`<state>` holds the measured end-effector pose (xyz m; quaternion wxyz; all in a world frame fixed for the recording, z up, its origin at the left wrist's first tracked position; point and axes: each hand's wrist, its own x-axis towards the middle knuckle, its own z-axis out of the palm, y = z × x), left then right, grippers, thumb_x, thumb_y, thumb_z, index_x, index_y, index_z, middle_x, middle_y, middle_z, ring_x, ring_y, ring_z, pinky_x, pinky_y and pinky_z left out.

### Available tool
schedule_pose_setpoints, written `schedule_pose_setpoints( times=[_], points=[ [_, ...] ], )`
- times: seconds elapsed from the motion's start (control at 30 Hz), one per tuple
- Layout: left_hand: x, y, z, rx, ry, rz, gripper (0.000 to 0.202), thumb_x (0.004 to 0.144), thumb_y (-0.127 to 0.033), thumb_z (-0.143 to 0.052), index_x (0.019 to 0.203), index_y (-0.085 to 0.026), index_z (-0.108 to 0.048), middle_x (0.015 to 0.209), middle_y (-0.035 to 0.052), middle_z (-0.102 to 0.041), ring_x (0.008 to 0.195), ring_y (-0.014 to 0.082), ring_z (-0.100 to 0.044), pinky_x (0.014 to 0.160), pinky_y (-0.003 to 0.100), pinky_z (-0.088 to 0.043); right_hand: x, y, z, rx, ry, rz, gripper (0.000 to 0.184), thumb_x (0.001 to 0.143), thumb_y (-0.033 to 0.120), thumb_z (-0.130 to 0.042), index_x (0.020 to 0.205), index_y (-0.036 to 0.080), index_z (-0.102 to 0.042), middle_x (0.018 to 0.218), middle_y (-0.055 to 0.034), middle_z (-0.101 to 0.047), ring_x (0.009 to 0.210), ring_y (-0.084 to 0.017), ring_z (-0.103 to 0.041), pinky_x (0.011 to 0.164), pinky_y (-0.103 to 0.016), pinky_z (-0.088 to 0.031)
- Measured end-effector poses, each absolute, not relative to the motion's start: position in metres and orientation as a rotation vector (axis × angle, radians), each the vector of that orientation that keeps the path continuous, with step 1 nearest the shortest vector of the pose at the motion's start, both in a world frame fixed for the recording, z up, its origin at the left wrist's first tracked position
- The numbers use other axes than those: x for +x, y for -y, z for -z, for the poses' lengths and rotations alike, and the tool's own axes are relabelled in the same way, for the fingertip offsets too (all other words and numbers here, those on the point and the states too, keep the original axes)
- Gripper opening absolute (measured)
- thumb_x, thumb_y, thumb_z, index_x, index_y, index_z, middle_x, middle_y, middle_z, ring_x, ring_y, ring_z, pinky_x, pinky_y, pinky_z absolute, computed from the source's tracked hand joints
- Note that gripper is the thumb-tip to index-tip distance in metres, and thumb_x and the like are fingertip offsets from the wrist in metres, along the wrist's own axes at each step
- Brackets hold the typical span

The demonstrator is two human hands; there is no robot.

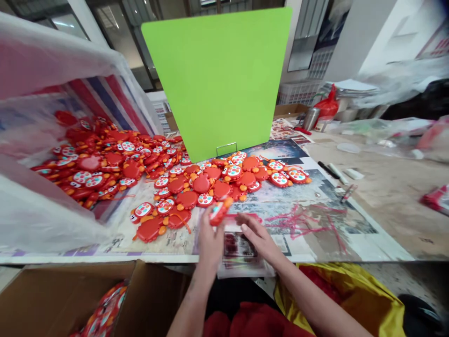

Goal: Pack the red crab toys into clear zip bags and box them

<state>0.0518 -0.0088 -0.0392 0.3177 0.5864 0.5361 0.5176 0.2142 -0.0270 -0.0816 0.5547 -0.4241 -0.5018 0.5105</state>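
My left hand (211,238) is closed around a red, crab-like plastic toy (219,213) with orange claws and a white face dotted in colours. It holds the toy just above the table's front edge. Beside it, my right hand (257,236) is open, fingers loosely bent and pointing at the toy, with nothing seen in them. Under both hands lies a stack of clear plastic bags (242,267) with a dark printed panel and a pinkish-red top edge. Many similar red toys (201,182) are spread just beyond my hands, some face up, some back up.
An upright green board (217,84) stands behind the toys. At left, a large white-walled sack (129,75) spills more toys. Below the table are a cardboard box (66,285) and a yellow bag (358,290). A metal cup (310,119) and markers (329,172) lie rightward.
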Motion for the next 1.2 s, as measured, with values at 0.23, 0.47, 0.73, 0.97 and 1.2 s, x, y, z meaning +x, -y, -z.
schedule_pose_setpoints(
  times=[0.23,0.47,0.73,0.97,1.2],
  points=[
    [0.088,0.039,0.047,2.204,-1.137,-0.717,0.069,0.088,-0.031,-0.059,0.151,-0.027,-0.029,0.159,0.0117,-0.023,0.148,0.0317,-0.016,0.117,0.055,-0.022,0.240,0.028,0.086,-0.654,0.516,-1.576,0.040,0.075,0.053,-0.074,0.107,0.031,-0.064,0.107,0.0009,-0.071,0.094,-0.019,-0.068,0.076,-0.031,-0.058],
    [0.070,0.041,0.079,2.403,-1.183,0.032,0.120,0.049,-0.040,-0.091,0.151,-0.025,-0.030,0.159,0.0232,-0.012,0.146,0.0462,-0.007,0.112,0.067,-0.016,0.270,0.025,0.072,-0.692,0.411,-1.470,0.051,0.070,0.027,-0.082,0.116,0.034,-0.061,0.115,0.0020,-0.069,0.088,-0.014,-0.069,0.071,-0.025,-0.058],
    [0.064,0.044,0.059,2.413,-1.274,-0.142,0.066,0.072,-0.051,-0.076,0.131,-0.029,-0.058,0.144,0.0157,-0.047,0.130,0.0399,-0.042,0.101,0.055,-0.038,0.281,0.008,0.088,-0.824,0.278,-1.407,0.020,0.071,0.022,-0.079,0.088,0.022,-0.067,0.090,-0.0013,-0.073,0.077,-0.016,-0.069,0.067,-0.026,-0.060],
    [0.075,-0.001,0.069,2.311,-1.697,-0.258,0.025,0.096,-0.023,-0.043,0.112,-0.014,-0.060,0.114,0.0154,-0.057,0.098,0.0269,-0.059,0.083,0.038,-0.046,0.296,0.005,0.116,-0.772,0.282,-1.544,0.015,0.082,0.030,-0.060,0.094,0.024,-0.068,0.094,-0.0049,-0.073,0.092,-0.019,-0.069,0.070,-0.030,-0.061],
    [0.087,-0.007,0.085,2.477,-1.764,-0.316,0.021,0.094,-0.028,-0.049,0.104,-0.015,-0.062,0.105,0.0153,-0.059,0.103,0.0332,-0.054,0.089,0.048,-0.041,0.295,0.007,0.100,-0.841,0.158,-1.431,0.017,0.076,0.022,-0.073,0.091,0.025,-0.066,0.093,0.0010,-0.073,0.080,-0.014,-0.069,0.069,-0.026,-0.060]
  ],
)
